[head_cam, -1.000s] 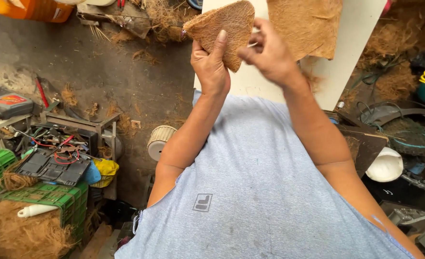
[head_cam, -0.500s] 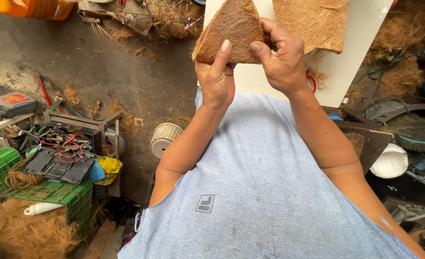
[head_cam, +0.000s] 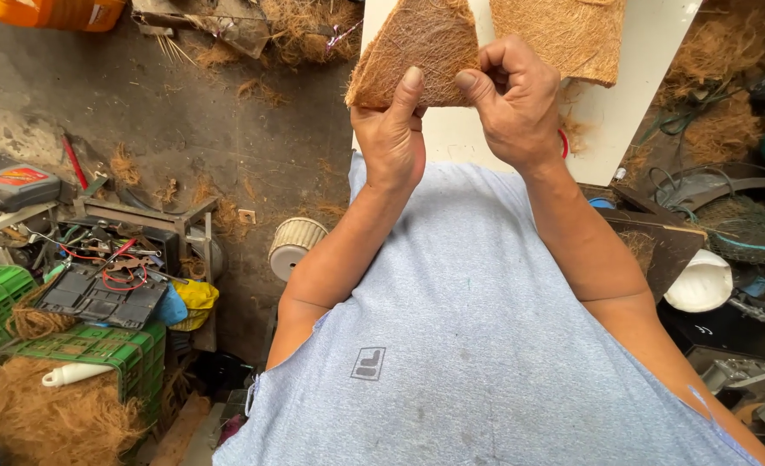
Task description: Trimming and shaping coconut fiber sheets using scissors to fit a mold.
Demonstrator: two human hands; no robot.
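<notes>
**Both hands pinching a coir sheet over the white table**

Nearest me is my own grey shirt (head_cam: 452, 345), with both forearms reaching up from it. My left hand (head_cam: 393, 138) has its grip closed on the lower edge of the triangular coir fibre piece (head_cam: 421, 47), thumb flat on the near face and pointing up, the other fingers hidden behind. My right hand (head_cam: 514, 103) is just beside it, its grip curled shut on the same bottom edge, thumb tip pressing the fibre close to the left thumb. So the piece stands above both grips, held up clear of the white table (head_cam: 650, 69), its point running out of the top of the frame.

To do this well, I judge the thumbs should stay close together and press evenly, since the loose matted fibre looks likely to fray or tear if pulled apart hard at the edge.

Past the hands, a second coir sheet (head_cam: 564, 34) lies on the table, to the right of the held one. Off to the left, on the concrete floor (head_cam: 141, 103), sit a pale spool (head_cam: 294, 246), green crates (head_cam: 72, 345) and heaps of loose fibre (head_cam: 46, 418).
</notes>
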